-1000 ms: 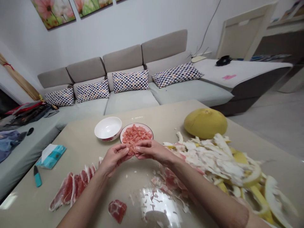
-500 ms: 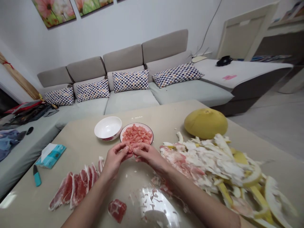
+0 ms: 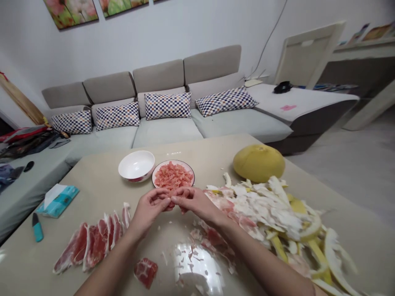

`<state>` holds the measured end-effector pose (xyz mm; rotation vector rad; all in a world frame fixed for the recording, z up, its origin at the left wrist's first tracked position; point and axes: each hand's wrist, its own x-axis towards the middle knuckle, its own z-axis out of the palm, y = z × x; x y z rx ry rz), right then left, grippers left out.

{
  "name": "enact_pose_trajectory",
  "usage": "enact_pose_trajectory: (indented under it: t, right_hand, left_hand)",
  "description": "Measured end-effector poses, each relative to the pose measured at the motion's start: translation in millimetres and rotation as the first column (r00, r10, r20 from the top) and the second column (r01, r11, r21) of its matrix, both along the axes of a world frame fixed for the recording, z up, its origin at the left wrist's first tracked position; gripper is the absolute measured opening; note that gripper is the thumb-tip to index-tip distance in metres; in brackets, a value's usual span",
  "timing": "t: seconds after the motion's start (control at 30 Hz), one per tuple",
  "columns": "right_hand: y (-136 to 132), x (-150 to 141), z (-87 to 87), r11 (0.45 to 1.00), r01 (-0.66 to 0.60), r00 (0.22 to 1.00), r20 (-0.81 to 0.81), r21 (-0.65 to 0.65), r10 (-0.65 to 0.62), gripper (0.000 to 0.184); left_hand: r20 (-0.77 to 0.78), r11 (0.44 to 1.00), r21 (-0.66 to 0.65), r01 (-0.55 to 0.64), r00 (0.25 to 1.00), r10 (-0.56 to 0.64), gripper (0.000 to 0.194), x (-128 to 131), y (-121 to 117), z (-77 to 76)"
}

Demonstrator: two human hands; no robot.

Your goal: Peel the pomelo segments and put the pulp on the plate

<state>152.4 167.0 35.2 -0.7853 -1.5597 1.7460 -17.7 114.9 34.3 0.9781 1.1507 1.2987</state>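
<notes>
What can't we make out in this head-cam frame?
Head view:
- Piece between left hand and right hand: fingers cover it; shape and grip unclear.
- White bowl: near wall hides its bottom.
- Peel pile: cut off at the lower right edge, blurred there.
- Teal tool: too small to identify.

The glossy beige tabletop (image 3: 101, 193) carried a white bowl (image 3: 136, 165) beside a plate (image 3: 173, 176) of pink pulp. Segments (image 3: 92, 242), a peel heap (image 3: 277, 209), a whole pomelo (image 3: 258, 163), tissues (image 3: 57, 200) and a knife (image 3: 37, 227) lay there too.
</notes>
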Motion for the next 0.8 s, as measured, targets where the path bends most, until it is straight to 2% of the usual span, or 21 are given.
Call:
enact_pose_trajectory:
  t: [0.13, 0.3, 0.47, 0.63, 0.8]
  right_hand:
    - [0, 0, 1.3, 0.999, 0.023, 1.0, 0.013, 0.028, -0.024, 0.026]
    - [9, -1, -6.9, 0.997, 0.039, 0.999, -0.035, -0.069, -0.042, 0.024]
    - [20, -1, -15.6, 0.991, 0.037, 0.997, -0.056, -0.127, -0.044, 0.032]
    - [24, -2, -15.8, 0.989, 0.029, 0.997, -0.062, -0.147, -0.039, 0.038]
    - [32, 2, -19.1, 0.987, 0.088, 0.994, -0.044, -0.134, -0.095, 0.041]
  left_hand:
    - [-0.019, 0.999, 0.002, -0.036, 0.999, 0.036, 0.026, 1, 3, -3.2]
    - [0.032, 0.998, -0.024, -0.05, 0.998, 0.051, 0.029, 0, 8, -6.0]
    - [0.099, 0.998, -0.059, 0.031, 0.995, -0.025, 0.033, 2, 16, -5.3]
    - [0.14, 0.996, -0.054, 0.075, 0.988, -0.067, 0.033, 5, 25, -7.5]
    - [0.16, 0.992, -0.092, 0.084, 0.985, -0.069, 0.037, 0, 32, -15.3]
